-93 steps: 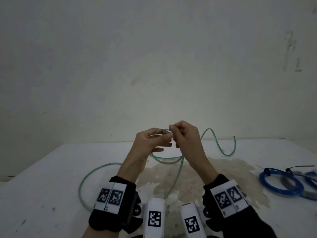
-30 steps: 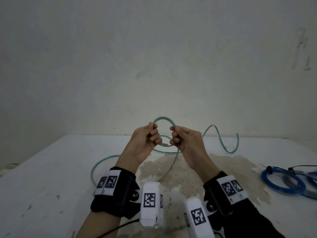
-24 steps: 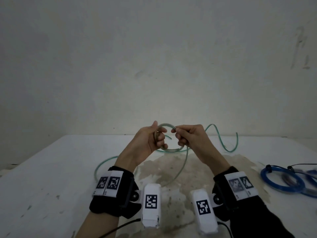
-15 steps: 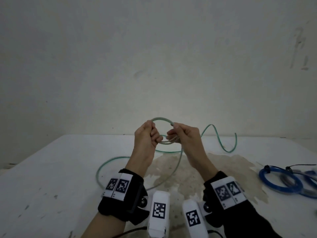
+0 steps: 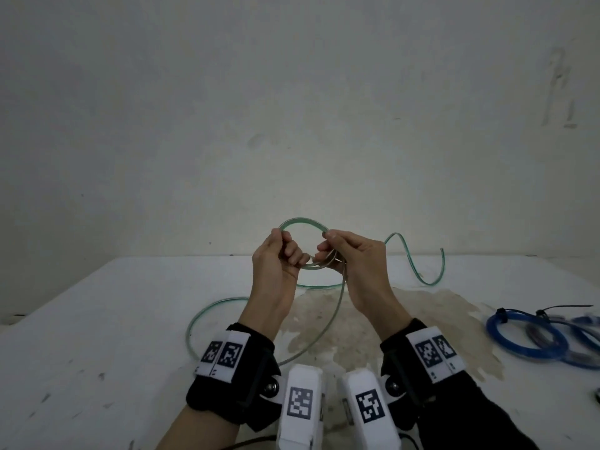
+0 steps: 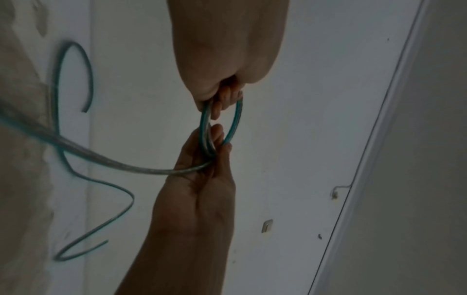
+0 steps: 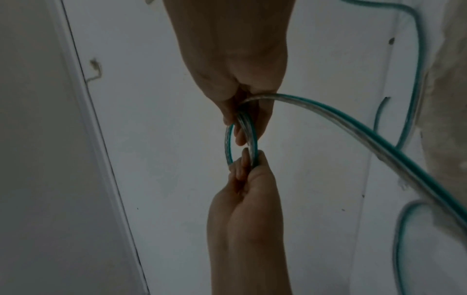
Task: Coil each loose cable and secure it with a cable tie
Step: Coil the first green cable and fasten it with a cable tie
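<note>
My left hand (image 5: 276,264) is curled round the left side of a small coil (image 5: 303,222) of the green cable (image 5: 328,323), held up above the table (image 5: 97,319). My right hand (image 5: 357,261) pinches the coil's right side, thumb on top, fingers curled under it. From the head view the coil stands upright between my two hands, and the loose cable drops from it to the table, loops out left of the coil and snakes off to its right, one end sticking up. Far right of the coil lie blue coils (image 5: 526,336) with a black tie (image 5: 565,308).

The left wrist view shows what the head view hides: two turns lie side by side under my right thumb (image 6: 215,129). The right wrist view shows the loose cable (image 7: 353,127) leaving the coil from inside my right hand's (image 7: 240,59) grip, and my left fingers (image 7: 242,165) closed on the turns.
</note>
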